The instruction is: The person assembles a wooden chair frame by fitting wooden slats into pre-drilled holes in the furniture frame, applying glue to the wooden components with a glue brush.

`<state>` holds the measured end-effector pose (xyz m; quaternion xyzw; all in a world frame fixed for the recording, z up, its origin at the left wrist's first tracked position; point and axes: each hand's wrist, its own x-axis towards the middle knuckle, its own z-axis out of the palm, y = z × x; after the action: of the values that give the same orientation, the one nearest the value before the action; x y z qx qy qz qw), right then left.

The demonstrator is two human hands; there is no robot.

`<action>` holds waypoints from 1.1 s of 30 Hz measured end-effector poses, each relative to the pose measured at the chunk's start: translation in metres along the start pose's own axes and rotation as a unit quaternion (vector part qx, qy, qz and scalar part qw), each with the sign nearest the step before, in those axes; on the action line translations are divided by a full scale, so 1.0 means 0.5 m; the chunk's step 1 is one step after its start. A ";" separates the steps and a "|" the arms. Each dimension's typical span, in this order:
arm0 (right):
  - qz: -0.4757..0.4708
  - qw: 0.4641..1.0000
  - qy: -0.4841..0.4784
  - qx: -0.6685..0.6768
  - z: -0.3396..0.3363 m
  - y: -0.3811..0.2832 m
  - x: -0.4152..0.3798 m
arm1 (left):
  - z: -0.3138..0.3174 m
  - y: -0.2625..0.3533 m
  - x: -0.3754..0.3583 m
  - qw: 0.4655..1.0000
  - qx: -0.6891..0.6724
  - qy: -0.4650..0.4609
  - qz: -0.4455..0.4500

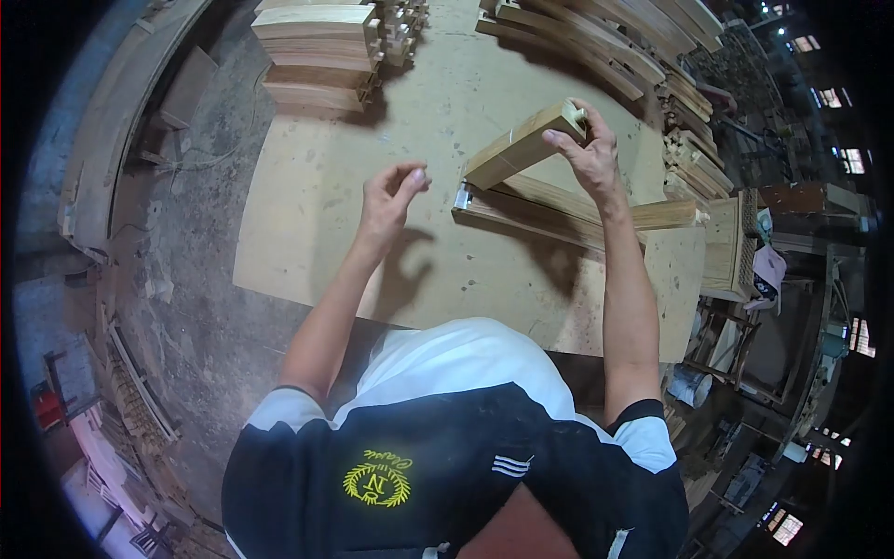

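Note:
My right hand point(589, 149) grips the upper end of a pale wooden block point(520, 147), which tilts up from a long wooden frame piece point(568, 212) lying on the plywood table point(335, 233). A small metal bracket point(463, 197) sits at the block's lower end, where it meets the frame piece. My left hand point(391, 194) hovers over the table to the left of the block, fingers curled with thumb and fingertips pinched close; whether it holds something small I cannot tell.
Stacks of wooden parts point(321, 51) lie at the table's far left. Long curved wooden pieces point(596, 37) lie at the far right, with more parts point(694, 140) along the right edge. A dusty concrete floor point(186, 242) lies to the left.

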<state>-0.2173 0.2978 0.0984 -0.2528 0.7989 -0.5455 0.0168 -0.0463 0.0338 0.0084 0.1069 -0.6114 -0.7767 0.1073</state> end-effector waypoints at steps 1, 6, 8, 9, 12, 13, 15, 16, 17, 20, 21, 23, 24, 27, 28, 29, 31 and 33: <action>-0.004 1.000 -0.011 -0.018 -0.002 -0.001 0.009 | 0.009 0.010 0.016 1.000 0.005 -0.004 0.013; -0.041 0.996 -0.065 -0.050 -0.002 -0.017 0.044 | 0.066 0.031 0.086 0.994 0.040 -0.043 0.094; -0.080 0.991 -0.082 -0.066 0.010 -0.031 0.048 | 0.111 0.030 0.108 0.990 0.021 -0.011 0.140; -0.097 0.989 -0.092 -0.063 0.021 -0.039 0.049 | 0.134 0.024 0.118 0.987 0.013 0.002 0.162; -0.159 0.977 -0.112 -0.088 0.057 -0.072 0.043 | 0.201 -0.015 0.154 0.972 0.049 -0.005 0.230; -0.189 0.969 -0.112 -0.117 0.066 -0.083 0.040 | 0.211 -0.023 0.158 0.969 0.047 -0.001 0.241; -0.193 0.964 -0.113 -0.141 0.067 -0.101 0.028 | 0.230 -0.033 0.156 0.965 0.041 0.006 0.259; -0.200 0.965 -0.111 -0.128 0.066 -0.095 0.025 | 0.240 -0.039 0.156 0.960 0.044 0.039 0.274; -0.206 0.966 -0.106 -0.113 0.066 -0.082 0.023 | 0.248 -0.046 0.158 0.954 0.048 0.069 0.289; -0.152 0.978 -0.102 -0.099 0.069 -0.086 0.013 | 0.256 -0.065 0.168 0.939 0.083 0.123 0.310; -0.132 0.981 -0.106 -0.090 0.070 -0.082 0.024 | 0.253 -0.077 0.181 0.939 0.094 0.126 0.306; -0.132 0.982 -0.110 -0.082 0.071 -0.073 0.046 | 0.261 -0.040 0.172 0.932 0.146 0.135 0.303; -0.153 0.979 -0.105 -0.083 0.063 -0.068 0.048 | 0.268 -0.025 0.171 0.933 0.132 0.131 0.308; -0.187 0.976 -0.093 -0.064 0.043 -0.048 0.030 | 0.267 -0.048 0.176 0.929 0.132 0.090 0.332; -0.180 0.974 -0.106 -0.084 0.044 -0.047 0.027 | 0.259 -0.055 0.177 0.925 0.152 0.087 0.338; -0.170 0.973 -0.120 -0.104 0.051 -0.054 0.029 | 0.253 -0.059 0.174 0.920 0.171 0.085 0.342; -0.136 0.965 -0.141 -0.172 0.033 -0.095 0.024 | 0.266 -0.059 0.173 0.946 0.032 0.017 0.323; -0.078 0.947 -0.190 -0.246 0.042 -0.133 0.035 | 0.263 -0.027 0.177 0.947 0.036 -0.020 0.319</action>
<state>-0.2007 0.2539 0.1531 -0.4092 0.8681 -0.2739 0.0631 -0.1704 0.1324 0.0223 -0.1055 -0.6428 -0.6816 0.3334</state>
